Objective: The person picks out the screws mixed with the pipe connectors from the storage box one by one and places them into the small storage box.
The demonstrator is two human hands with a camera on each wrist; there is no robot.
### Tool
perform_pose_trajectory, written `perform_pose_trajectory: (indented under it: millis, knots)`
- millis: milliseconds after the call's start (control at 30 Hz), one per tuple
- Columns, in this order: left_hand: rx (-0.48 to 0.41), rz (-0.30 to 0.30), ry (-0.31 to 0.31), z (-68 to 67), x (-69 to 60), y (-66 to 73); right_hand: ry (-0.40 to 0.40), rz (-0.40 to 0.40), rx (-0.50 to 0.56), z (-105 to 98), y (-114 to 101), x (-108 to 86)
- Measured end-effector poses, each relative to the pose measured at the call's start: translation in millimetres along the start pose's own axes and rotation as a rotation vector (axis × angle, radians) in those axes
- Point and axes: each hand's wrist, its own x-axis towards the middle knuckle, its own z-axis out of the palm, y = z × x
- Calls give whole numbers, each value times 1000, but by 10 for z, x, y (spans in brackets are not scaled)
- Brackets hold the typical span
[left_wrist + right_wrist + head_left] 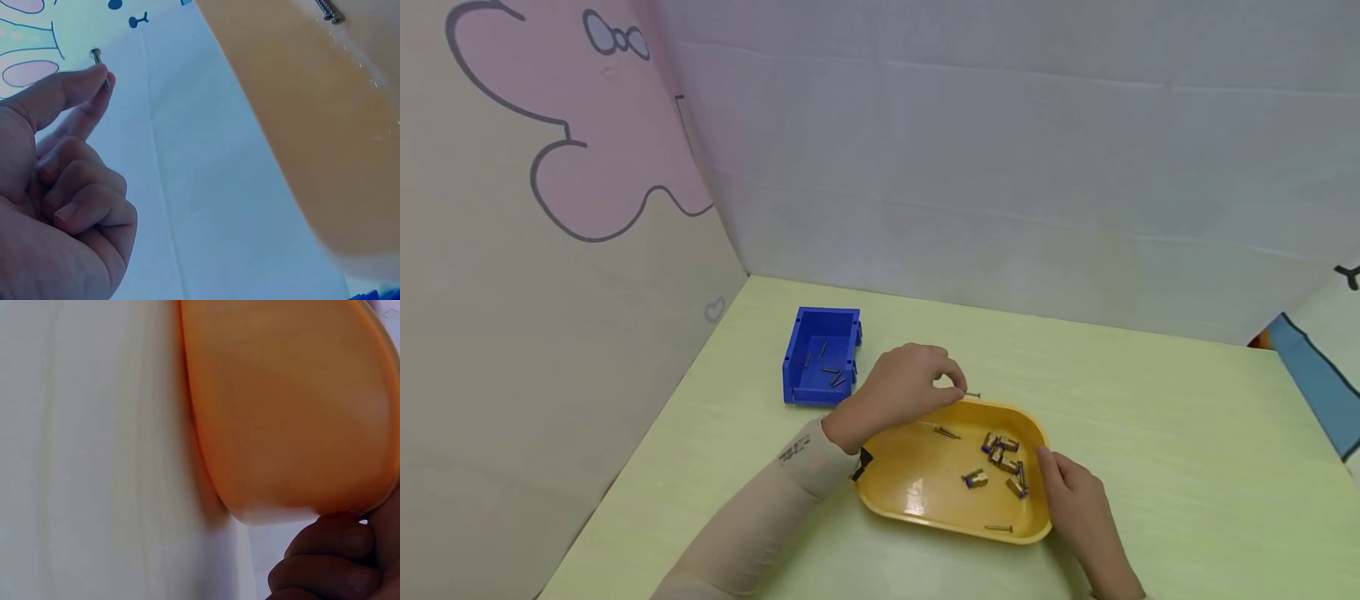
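I watched from a distance through the worn cameras as a left hand (912,385) pinched a single screw (973,395) by its shank between thumb and forefinger, beside the far rim of a yellow plastic tray (904,477). In the left wrist view the screw's head stood free of the fingertips, a grip I took as suited to something so slim; the other fingers were folded toward the palm, probably to keep them out of the way.

The right hand (1075,497) gripped the tray's right end, thumb at the rim and fingers curled against the outside, seemingly to steady it.

Inside, brass fittings with blue collars (976,478) lay mostly toward the right. A pair of loose screws (947,432) sat near the far side and a lone screw (998,527) near the close edge, all strewn as if tipped in loosely.

Beyond the left wrist, a blue parts bin (827,322) stood on the pale green tabletop (1157,475), its low lip facing the person, presumably for easy access. Several small screws (823,350) rested on its floor, likely contained by the walls.
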Motion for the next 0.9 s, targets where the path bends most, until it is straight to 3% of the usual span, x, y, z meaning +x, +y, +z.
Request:
perform_pose_trajectory:
  millis: [500,900]
  knots:
    - [-152,-249,226,-370,-140,-427,0,-1,-6,2,14,-2]
    - [-60,-418,309,-388,-261,-800,-1,-1,4,-14,-2,-9]
